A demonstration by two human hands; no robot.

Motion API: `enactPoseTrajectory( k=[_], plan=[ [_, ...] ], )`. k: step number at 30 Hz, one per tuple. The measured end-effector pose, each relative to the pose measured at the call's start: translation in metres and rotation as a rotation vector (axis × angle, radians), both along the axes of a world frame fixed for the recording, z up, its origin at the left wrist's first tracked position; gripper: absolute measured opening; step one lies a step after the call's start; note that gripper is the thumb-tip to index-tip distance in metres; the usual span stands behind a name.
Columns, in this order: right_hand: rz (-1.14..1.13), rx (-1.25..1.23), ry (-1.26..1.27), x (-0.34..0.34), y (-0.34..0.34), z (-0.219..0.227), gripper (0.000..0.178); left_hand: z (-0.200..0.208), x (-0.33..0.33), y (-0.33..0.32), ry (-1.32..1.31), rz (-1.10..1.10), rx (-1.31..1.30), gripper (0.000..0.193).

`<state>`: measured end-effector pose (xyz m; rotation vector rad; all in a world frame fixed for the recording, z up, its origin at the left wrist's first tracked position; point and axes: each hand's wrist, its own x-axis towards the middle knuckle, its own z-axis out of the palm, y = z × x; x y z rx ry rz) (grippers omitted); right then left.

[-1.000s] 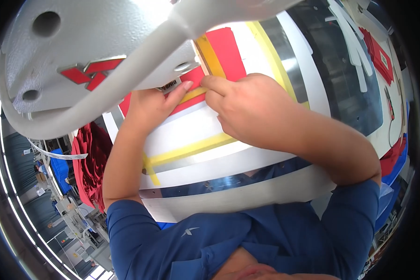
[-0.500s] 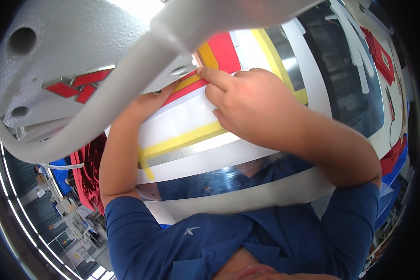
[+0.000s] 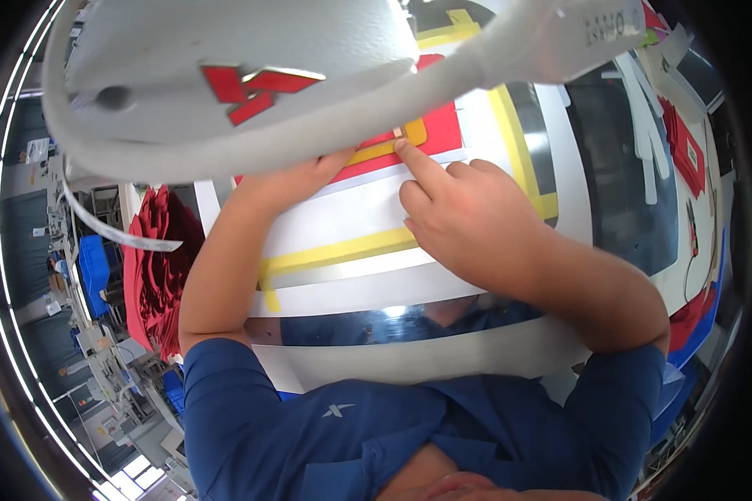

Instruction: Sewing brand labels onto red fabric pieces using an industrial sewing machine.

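Observation:
My right hand [image 3: 476, 225] rests on a white board [image 3: 351, 217] edged with yellow tape [image 3: 342, 250]. Its index finger is stretched out and the other fingers are curled. The fingertip presses on the end of a small orange strip [image 3: 388, 150] that lies on a red fabric piece [image 3: 443, 134]. My left hand [image 3: 301, 179] lies flat beside it on the red piece's near edge, and its fingertips are hidden under the arm of a white sewing machine head [image 3: 251, 50]. The two hands are a finger's width apart.
A stack of red fabric pieces [image 3: 154, 267] hangs at the table's left side. To the right lie a dark panel [image 3: 618, 167], white strips [image 3: 643, 108] and more red pieces [image 3: 673, 142]. A shiny metal band [image 3: 376, 321] runs along the near edge.
The view has shifted, so the machine head now covers more of the top. My right index finger has stretched out onto the orange strip, and my left hand has slid further under the machine arm.

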<state>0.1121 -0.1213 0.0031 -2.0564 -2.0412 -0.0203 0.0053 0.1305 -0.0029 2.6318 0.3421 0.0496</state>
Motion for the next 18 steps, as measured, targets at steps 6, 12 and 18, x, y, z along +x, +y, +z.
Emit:
enactPoseTrajectory(
  k=[6, 12, 18],
  plan=[
    [-0.006, -0.026, -0.048, 0.0, -0.006, 0.007, 0.016, -0.032, -0.034, 0.034, -0.27, 0.105, 0.465, 0.034],
    [0.014, 0.082, 0.054, -0.01, -0.01, 0.0, 0.02, -0.038, -0.078, 0.119, -0.363, 0.08, 0.454, 0.028],
    [-0.013, -0.011, -0.035, -0.023, -0.01, -0.006, 0.022, -0.029, -0.06, 0.083, -0.339, 0.088, 0.205, 0.025]
  ],
)
